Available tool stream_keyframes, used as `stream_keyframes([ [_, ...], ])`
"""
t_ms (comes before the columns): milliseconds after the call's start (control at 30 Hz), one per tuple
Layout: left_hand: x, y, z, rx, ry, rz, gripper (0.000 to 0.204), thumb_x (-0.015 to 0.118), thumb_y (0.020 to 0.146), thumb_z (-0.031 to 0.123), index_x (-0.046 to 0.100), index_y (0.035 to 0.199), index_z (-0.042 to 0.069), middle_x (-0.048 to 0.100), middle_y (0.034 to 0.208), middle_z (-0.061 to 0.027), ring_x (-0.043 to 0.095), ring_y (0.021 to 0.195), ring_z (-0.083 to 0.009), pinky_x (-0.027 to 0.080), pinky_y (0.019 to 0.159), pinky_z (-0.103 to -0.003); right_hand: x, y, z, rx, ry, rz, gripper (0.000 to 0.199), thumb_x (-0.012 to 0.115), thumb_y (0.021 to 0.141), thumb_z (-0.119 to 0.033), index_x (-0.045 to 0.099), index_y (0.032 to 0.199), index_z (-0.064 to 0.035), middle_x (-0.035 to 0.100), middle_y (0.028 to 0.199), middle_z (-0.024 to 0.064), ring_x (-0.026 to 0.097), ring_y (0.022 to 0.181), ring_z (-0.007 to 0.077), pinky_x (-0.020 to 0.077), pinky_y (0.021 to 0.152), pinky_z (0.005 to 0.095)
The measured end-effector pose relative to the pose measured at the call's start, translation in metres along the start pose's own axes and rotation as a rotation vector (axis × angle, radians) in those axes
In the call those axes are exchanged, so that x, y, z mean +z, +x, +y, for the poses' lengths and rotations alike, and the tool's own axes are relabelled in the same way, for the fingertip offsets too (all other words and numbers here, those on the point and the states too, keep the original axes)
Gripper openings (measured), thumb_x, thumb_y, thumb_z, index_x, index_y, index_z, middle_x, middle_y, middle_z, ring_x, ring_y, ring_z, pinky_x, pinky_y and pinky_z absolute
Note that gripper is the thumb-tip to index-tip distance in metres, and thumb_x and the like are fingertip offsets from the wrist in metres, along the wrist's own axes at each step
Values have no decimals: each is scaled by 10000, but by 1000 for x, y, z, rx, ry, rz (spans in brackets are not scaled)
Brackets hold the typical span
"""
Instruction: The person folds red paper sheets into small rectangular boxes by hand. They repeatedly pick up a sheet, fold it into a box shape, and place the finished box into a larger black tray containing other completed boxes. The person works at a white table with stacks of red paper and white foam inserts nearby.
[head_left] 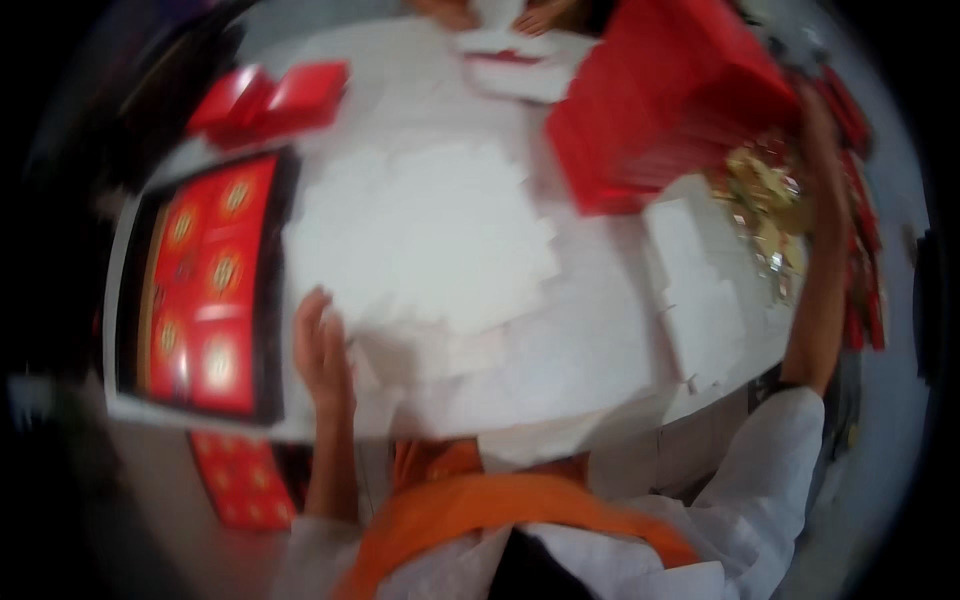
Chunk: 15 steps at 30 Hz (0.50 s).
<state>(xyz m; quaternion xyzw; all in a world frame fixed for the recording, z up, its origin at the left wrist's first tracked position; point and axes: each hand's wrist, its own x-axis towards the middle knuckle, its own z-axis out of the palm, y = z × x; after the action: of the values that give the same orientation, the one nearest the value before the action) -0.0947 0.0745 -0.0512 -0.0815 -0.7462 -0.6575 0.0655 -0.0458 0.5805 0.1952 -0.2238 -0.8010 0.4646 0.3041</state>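
A person reaches one arm far out beside a big red stack (660, 110) at a white table (600, 320).

The left hand (325, 355) is above the near left part of the table, fingers up and a little spread. It is between a dark tray (271, 320) of shiny red packs (222, 272) and a wide white pile (430, 230). The right hand (811, 105) is at the far right side of the big red stack, but it is blurry, so I cannot tell if it pinches or only touches. The big red stack is at the far right of the table, near shiny gold packets (770, 210) and flat white pieces (700, 300). Two red boxes (305, 97) sit at the far left. Another person's hands (541, 17) are by a white box (515, 80) at the far edge.
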Motion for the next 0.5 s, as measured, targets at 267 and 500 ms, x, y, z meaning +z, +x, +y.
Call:
stream_keyframes([
  [267,-57,14,-44,-23,726,30,420,557,841,153,441,1202,-29,454,1234,-215,468,1118,-326,386,930,-374,103,-149,56,-616,-426,-65,343,401,924,-186,465,1221,-27,529,1162,134,499,1076,210,404,881,315],
  [500,-47,47,-70,-54,683,3,423,552,837,170,462,1162,-85,538,1089,-264,519,1032,-352,382,910,-347,227,-157,152,346,90,-523,420,549,844,-171,449,1189,46,596,1000,136,581,864,184,458,750,302],
])
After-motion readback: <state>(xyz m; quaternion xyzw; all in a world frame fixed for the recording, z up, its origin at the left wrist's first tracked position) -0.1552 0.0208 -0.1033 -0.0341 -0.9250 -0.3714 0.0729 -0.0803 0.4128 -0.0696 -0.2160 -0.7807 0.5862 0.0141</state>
